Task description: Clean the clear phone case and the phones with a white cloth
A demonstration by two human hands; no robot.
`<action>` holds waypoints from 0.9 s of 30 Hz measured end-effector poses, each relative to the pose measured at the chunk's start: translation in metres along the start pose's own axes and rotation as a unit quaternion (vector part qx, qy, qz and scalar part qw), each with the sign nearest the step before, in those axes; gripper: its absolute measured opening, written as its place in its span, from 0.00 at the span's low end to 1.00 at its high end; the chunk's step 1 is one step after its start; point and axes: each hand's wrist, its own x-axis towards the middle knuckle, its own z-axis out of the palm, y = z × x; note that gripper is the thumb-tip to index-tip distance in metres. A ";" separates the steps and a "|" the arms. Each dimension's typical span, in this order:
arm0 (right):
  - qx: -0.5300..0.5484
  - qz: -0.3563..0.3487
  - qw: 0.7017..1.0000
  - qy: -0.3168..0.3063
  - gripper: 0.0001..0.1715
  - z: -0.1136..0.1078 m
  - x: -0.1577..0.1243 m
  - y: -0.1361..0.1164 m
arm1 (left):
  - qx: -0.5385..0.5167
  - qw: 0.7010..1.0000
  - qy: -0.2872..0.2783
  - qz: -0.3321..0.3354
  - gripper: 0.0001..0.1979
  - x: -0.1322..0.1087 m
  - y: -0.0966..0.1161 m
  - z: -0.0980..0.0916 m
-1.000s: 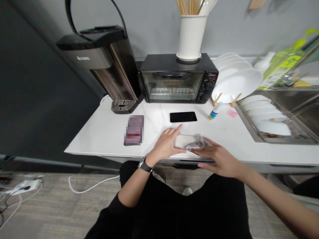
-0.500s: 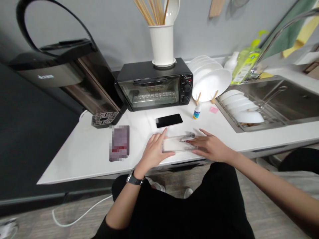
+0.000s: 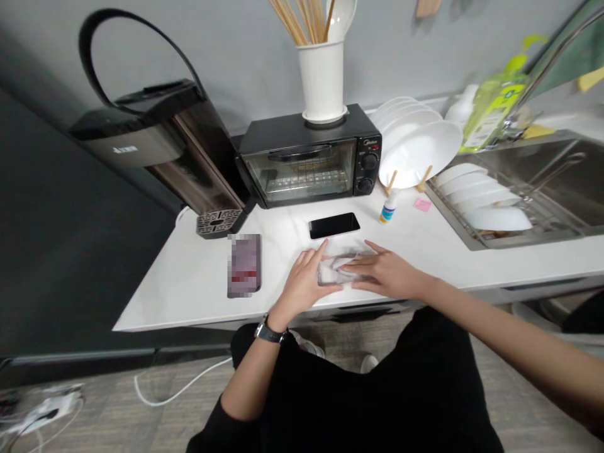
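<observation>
A small clear plastic pack (image 3: 329, 272) with something white inside lies on the counter near its front edge. My left hand (image 3: 304, 280) holds the left end, thumb along the near side and forefinger at the far side. From the right, my right hand (image 3: 384, 272) covers the other end. Its middle fingers press on the white content at the pack's top, and one finger sticks out on the far side. Just behind the pack lies a black phone (image 3: 334, 226). A small white bottle (image 3: 389, 207) with a blue and yellow label stands behind my right hand.
A dark purple, blurred packet (image 3: 244, 265) lies to the left. Behind are a water dispenser (image 3: 189, 163), a toaster oven (image 3: 306, 170) carrying a utensil holder (image 3: 322, 82), and racked plates (image 3: 418, 154). A pink note (image 3: 422, 204) and the sink (image 3: 476, 245) are on the right.
The view has shifted left, so everything appears further right. My right fingers have slid further left over the pack, and its white content bulges up more at the fingertips.
</observation>
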 end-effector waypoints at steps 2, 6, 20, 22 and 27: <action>-0.018 0.036 0.999 0.006 0.26 -0.009 -0.030 0.002 | -0.001 1.000 0.000 -0.002 0.60 0.002 0.000 0.002; 0.006 0.051 0.999 0.001 0.26 -0.015 -0.052 -0.015 | -0.014 1.000 -0.003 0.022 0.63 0.007 -0.001 0.006; -0.019 0.013 1.000 0.003 0.22 -0.006 -0.016 0.000 | 0.006 1.000 0.000 0.010 0.57 0.000 -0.001 0.001; -0.028 0.051 0.998 0.009 0.22 -0.012 -0.040 -0.002 | 0.010 1.000 0.001 0.011 0.59 0.003 0.000 0.004; 0.032 0.022 0.999 0.003 0.24 0.001 -0.034 -0.026 | 0.009 1.000 -0.008 0.015 0.60 0.006 0.002 0.006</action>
